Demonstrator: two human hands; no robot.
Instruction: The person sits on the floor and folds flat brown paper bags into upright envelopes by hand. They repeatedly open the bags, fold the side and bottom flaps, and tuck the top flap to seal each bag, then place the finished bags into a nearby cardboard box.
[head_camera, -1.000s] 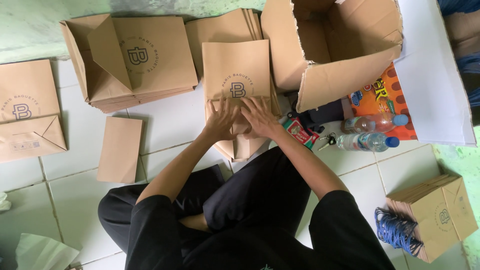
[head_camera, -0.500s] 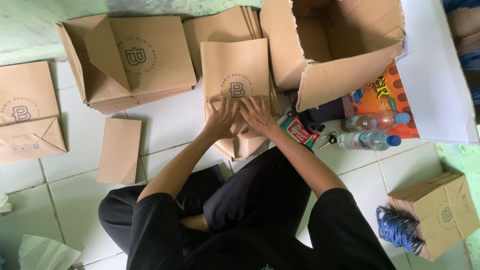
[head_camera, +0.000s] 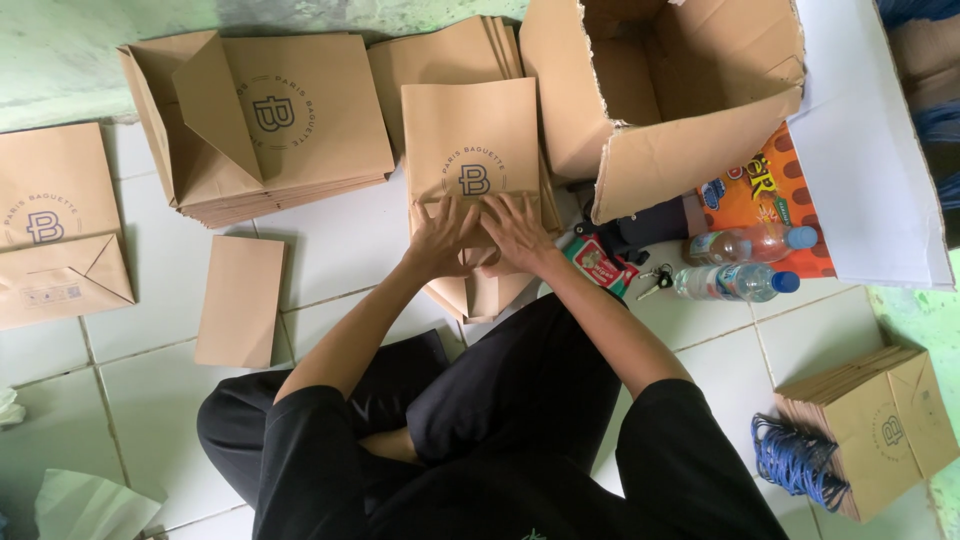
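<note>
A flat brown paper bag (head_camera: 470, 150) with a round printed mark lies on the white tiled floor in front of me, on top of other flat bags. My left hand (head_camera: 437, 237) and my right hand (head_camera: 518, 232) press side by side on its lower folded part, fingers spread and flat on the paper. Neither hand grips anything. My crossed legs in black fill the lower middle of the view.
A stack of flat brown bags (head_camera: 290, 120) lies at upper left, more bags (head_camera: 50, 230) at far left, a loose brown sheet (head_camera: 240, 300) beside my knee. An open cardboard box (head_camera: 680, 90), two water bottles (head_camera: 735, 283), keys (head_camera: 655, 280) and blue cords (head_camera: 795, 460) sit right.
Both hands have stayed pressed on the bag's lower fold, shifting only slightly. The rest looks the same.
</note>
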